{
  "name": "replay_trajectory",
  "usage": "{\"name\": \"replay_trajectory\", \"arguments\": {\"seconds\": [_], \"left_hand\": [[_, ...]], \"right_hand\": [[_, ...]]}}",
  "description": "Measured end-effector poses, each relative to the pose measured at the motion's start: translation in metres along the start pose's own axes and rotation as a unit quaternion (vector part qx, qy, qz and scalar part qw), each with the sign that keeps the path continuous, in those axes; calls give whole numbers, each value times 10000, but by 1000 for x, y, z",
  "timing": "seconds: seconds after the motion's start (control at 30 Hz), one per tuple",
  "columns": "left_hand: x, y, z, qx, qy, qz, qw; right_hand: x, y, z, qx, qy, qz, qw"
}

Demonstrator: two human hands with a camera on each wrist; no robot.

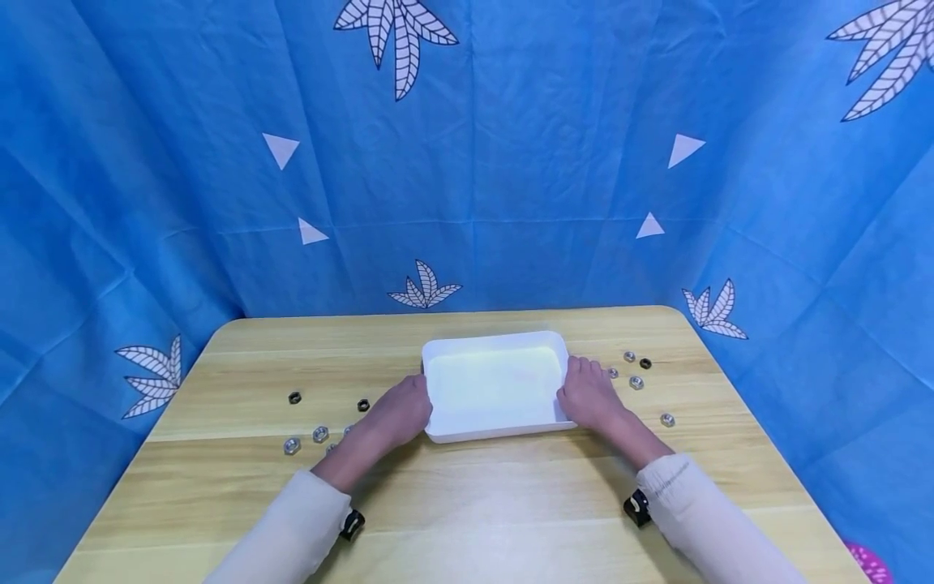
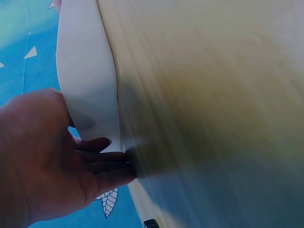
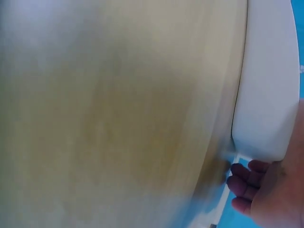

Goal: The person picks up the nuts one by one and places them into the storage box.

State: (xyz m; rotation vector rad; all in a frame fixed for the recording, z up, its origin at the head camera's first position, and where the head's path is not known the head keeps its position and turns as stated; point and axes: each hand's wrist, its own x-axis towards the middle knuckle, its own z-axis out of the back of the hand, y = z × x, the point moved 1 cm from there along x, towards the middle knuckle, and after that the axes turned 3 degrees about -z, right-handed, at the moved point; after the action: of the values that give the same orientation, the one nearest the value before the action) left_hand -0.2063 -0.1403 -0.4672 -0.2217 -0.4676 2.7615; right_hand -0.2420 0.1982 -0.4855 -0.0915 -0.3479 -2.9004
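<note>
we see the white tray [image 1: 496,385] over the wooden table [image 1: 503,511], toward the tabletop's twelve o'clock edge, its long sides running roughly from nine to three; whether it rests flat or is slightly lifted, we cannot tell. taking the tray as our dial, the left hand [image 1: 405,407] grips its nine o'clock end, fingers bent in close against the outer wall. the right hand [image 1: 588,391] grips the opposite end at three o'clock, its fingers likewise curled, with part of the hand over the rim. neither is spread wide, and each has hold of the tray alone.

steel nuts [image 1: 292,446] and black nuts [image 1: 295,397] lie apart from it toward eight and nine o'clock, some partly hidden by the left forearm; more of both kinds lie around three. a blue cloth [image 1: 511,186] hangs at twelve.

we judge the tray to be light, thin-walled plastic: fairly stiff, perhaps flexing a little along the long sides, smooth enough to slip under a loose pinch, and not very fragile. the short end walls look the best places to take hold, thumbs over the rim and fingers underneath, level with each other so that it doesn't tip toward six o'clock.
</note>
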Motion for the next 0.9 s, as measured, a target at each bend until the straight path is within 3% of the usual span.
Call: {"name": "replay_trajectory", "arguments": {"seconds": [0.33,0.9], "left_hand": [[-10,5,-3,-73,51,256,9996],[-24,10,-5,-335,-27,300,9990]], "right_hand": [[-11,14,0,-102,78,-79,9999],[-19,22,-6,-40,93,-75,9999]]}}
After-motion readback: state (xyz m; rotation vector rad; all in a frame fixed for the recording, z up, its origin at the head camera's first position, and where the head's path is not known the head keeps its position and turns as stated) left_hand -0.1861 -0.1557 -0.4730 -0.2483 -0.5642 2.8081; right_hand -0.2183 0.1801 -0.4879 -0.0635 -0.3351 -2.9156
